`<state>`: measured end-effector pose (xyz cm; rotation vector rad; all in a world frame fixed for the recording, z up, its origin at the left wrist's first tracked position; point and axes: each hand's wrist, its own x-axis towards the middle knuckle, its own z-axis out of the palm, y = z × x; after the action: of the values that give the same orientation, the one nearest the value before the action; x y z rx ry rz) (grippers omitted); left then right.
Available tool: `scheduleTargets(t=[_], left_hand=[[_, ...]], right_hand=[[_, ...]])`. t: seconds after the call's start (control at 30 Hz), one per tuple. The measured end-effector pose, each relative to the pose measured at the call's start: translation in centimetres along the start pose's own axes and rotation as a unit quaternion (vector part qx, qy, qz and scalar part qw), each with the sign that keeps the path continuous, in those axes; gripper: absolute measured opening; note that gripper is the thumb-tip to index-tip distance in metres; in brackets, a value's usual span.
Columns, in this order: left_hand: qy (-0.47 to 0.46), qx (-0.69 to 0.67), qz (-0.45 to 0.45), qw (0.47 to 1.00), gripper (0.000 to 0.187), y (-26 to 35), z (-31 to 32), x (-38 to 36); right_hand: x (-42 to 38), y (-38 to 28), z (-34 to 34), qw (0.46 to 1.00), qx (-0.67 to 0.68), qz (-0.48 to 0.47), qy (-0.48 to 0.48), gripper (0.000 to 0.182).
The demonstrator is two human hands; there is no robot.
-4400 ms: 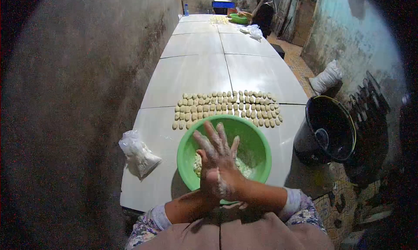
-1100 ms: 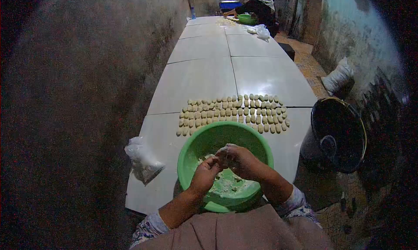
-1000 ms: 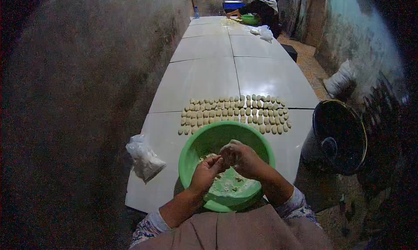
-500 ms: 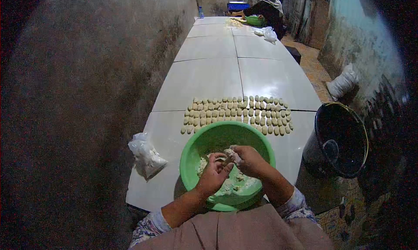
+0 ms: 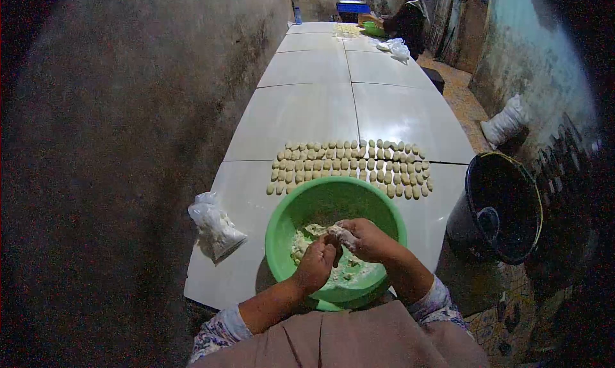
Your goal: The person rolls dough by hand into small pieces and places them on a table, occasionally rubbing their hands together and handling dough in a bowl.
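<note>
Over a green plastic basin (image 5: 274, 232), my two hands meet close together. My right hand (image 5: 370, 241) is closed around a pale piece of dough (image 5: 336, 231), with white flour on its fingers. Just left of it, my left hand (image 5: 315, 263) has its fingers curled in, and what they hold is hidden. Inside the basin lie crumbly dough (image 5: 299, 246) and loose white flour. Behind the basin, several rows of small oval dough pieces (image 5: 346, 155) rest on the table.
The long white-tiled table (image 5: 307, 115) has a bag of white powder (image 5: 218, 230) at its left edge. A black bucket (image 5: 461, 217) stands at the right, a white sack (image 5: 506, 121) farther back. At the far end, a person (image 5: 410, 25) works by another green basin (image 5: 373, 29).
My left hand has turned and its fingers have curled in, while my right hand stays near the dough. The far person has leaned to the right.
</note>
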<state>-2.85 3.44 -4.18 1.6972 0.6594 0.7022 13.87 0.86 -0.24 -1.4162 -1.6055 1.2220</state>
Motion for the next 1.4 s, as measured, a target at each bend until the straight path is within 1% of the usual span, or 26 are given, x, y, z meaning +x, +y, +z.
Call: scheduleTargets(t=[0.03,0.07,0.13,0.17,0.27,0.3,0.33,0.4,0.43,0.53,0.57,0.6,0.67,0.8,0.83,0.87,0.93,1.0,1.03,1.13,1.17,1.2,1.27,1.33,1.37,1.4], left_hand=[[-0.008,-0.075,-0.029,0.997,0.027,0.1,0.1,-0.1],[-0.009,-0.074,-0.029,0.997,0.027,-0.2,0.1,-0.1],[0.003,-0.068,0.028,0.997,0.029,-0.7,0.0,-0.1],[0.029,-0.061,0.007,0.998,0.033,-0.5,0.1,0.1],[0.014,-0.111,-0.044,0.993,0.037,0.9,-0.1,0.1],[0.076,-0.069,-0.039,0.994,0.038,-2.8,0.6,-0.1],[0.076,-0.070,-0.039,0.994,0.038,-2.3,0.5,-0.1],[0.006,-0.066,0.047,0.997,0.036,-0.2,0.3,0.0],[-0.009,-0.088,-0.015,0.996,0.034,0.7,0.2,0.3],[0.012,-0.111,0.022,0.994,0.031,0.6,0.4,0.1],[-0.002,-0.132,-0.035,0.991,0.030,0.6,0.2,0.4],[-0.001,-0.132,-0.035,0.991,0.030,0.8,0.1,0.2],[0.015,-0.071,0.015,0.997,0.030,1.6,0.0,0.0],[0.002,-0.108,0.009,0.994,0.026,0.4,-0.3,0.3],[0.040,-0.069,0.021,0.997,0.028,1.4,-0.5,0.2],[0.037,-0.070,0.021,0.997,0.028,1.2,-0.6,0.4],[0.021,-0.063,-0.036,0.997,0.030,0.6,-0.7,0.6],[0.030,-0.083,-0.024,0.996,0.030,0.8,-0.6,0.5],[0.039,-0.102,-0.011,0.994,0.030,1.0,-0.5,0.6],[0.016,-0.124,-0.025,0.992,0.029,1.1,-1.0,0.8],[0.004,-0.103,-0.031,0.994,0.029,0.9,-1.2,0.8],[-0.007,-0.083,-0.037,0.996,0.029,0.6,-1.3,0.8],[0.010,-0.117,-0.061,0.991,0.027,1.3,-1.8,1.3],[0.084,0.051,0.034,0.995,0.029,2.9,-3.4,1.4],[0.087,0.033,0.002,0.996,0.034,2.4,-4.7,1.7],[0.088,0.075,0.022,0.993,0.039,2.3,-5.9,2.0]], right_hand=[[-0.1,-0.3,-0.3,1.000,0.007,-0.013,-0.018,0.040],[-0.1,-0.2,-0.2,1.000,0.007,-0.013,-0.017,0.040],[0.1,-0.1,0.1,0.985,0.151,-0.080,-0.001,0.048],[-0.1,-0.9,-0.5,0.993,0.099,0.031,0.055,0.054],[0.7,0.8,-1.0,0.997,0.033,0.057,0.033,0.061],[0.4,0.5,-0.5,0.996,0.033,0.081,0.027,0.056],[0.0,0.3,-0.2,0.996,0.079,-0.003,-0.034,0.050],[-0.2,-0.6,0.3,0.997,0.000,-0.073,0.013,0.043],[-0.1,-0.3,0.1,0.997,0.000,-0.073,0.013,0.043],[0.3,0.5,-0.2,0.997,0.069,-0.020,-0.041,0.037],[0.3,0.4,-0.1,0.999,0.016,-0.044,0.000,0.035],[0.2,0.2,0.0,0.996,-0.038,-0.068,0.041,0.033],[0.2,0.2,0.1,0.994,-0.047,-0.091,0.030,0.031],[0.3,0.5,0.0,0.997,-0.061,-0.026,0.047,0.027],[0.3,0.7,0.0,0.995,-0.061,-0.057,0.061,0.025],[0.4,0.6,0.1,0.991,-0.061,-0.088,0.075,0.024],[0.2,0.3,0.1,0.992,-0.074,-0.075,0.077,0.021],[0.3,0.0,0.3,0.991,0.026,-0.075,0.107,0.018],[0.0,-0.7,0.3,0.986,0.104,-0.073,0.109,0.008],[0.0,-0.6,0.2,0.983,0.067,-0.120,0.123,0.008],[-0.3,-1.4,-0.1,0.989,0.059,-0.078,0.113,0.010],[-0.2,-1.2,-0.1,0.989,0.058,-0.077,0.113,0.010],[0.2,-0.8,-0.1,0.977,0.143,-0.082,0.135,0.016],[0.1,-1.1,-0.2,0.974,0.153,-0.090,0.139,0.015],[0.0,-1.2,-0.3,0.970,0.162,-0.097,0.151,0.015],[0.1,-1.2,-0.3,0.966,0.171,-0.104,0.163,0.015]])
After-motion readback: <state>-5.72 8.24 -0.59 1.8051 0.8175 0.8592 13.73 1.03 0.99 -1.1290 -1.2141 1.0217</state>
